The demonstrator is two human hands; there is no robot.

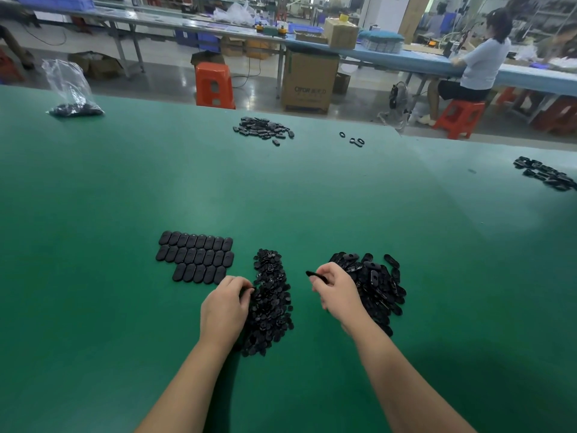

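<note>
Near the worktop's (125,189) front edge, the left hand (223,310) is curling into the heap of small pieces (271,307), its grip hidden. The right hand (335,293) is pinching an oval shell (317,277). Likely next: seating one piece squarely in it. Rows of ovals (195,259) are lying beyond.

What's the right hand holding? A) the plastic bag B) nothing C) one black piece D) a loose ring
C: the right hand pinches a single thin black piece in its curled fingers, held out just left of the pile of oval shells on the green table.
</note>
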